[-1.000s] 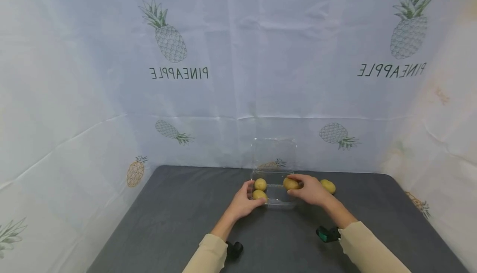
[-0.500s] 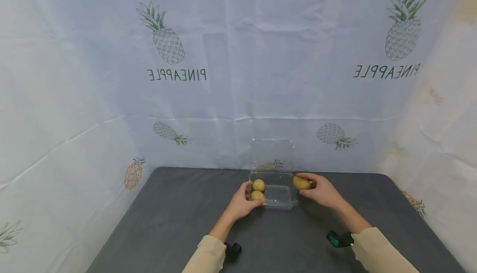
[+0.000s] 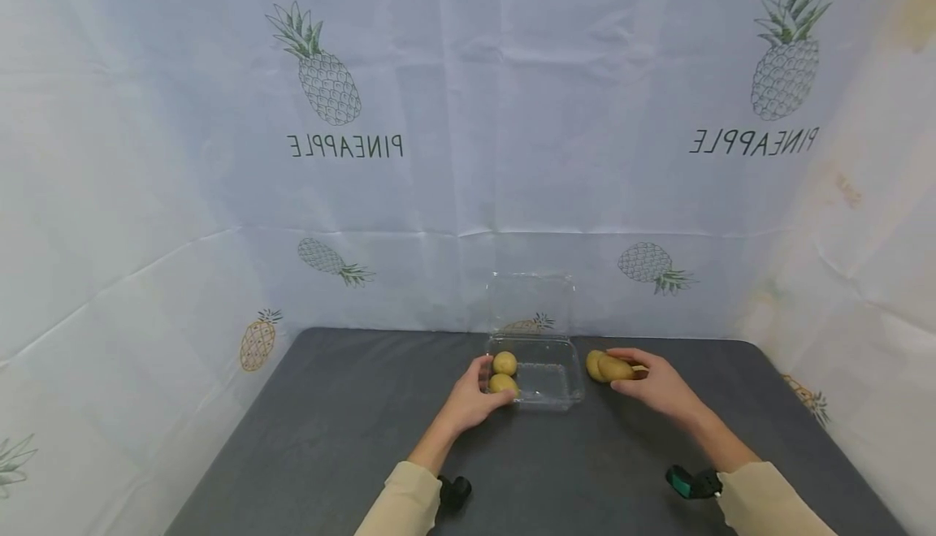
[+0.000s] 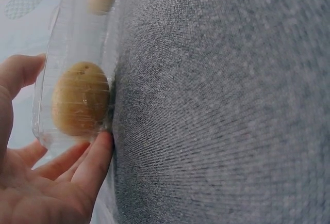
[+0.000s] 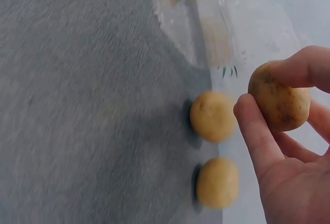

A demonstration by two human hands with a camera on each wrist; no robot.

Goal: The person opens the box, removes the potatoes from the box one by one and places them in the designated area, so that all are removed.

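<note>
My left hand (image 3: 468,399) holds the left end of a clear plastic clamshell container (image 3: 544,399), thumb at the rim and fingers against the end wall in the left wrist view. Inside it, at the left end, two potatoes (image 3: 504,363) sit one behind the other; the nearer potato (image 4: 81,99) shows through the wall. The container's lid (image 3: 531,300) stands raised at the back. Right of the container, my right hand (image 3: 658,386) pinches a potato (image 5: 281,102) between thumb and fingers. Below it, two more potatoes (image 5: 212,116) rest on the table, partly hidden in the head view.
The dark grey table (image 3: 351,438) ends at a white pineapple-printed cloth (image 3: 439,114) behind it, which also hangs at both sides. A black device (image 3: 455,493) is worn at the left wrist, and a black and green one (image 3: 691,483) at the right.
My right hand has carried its potato from over the container's right part out to the right, above the table potatoes. The left hand stays at the container's left end.
</note>
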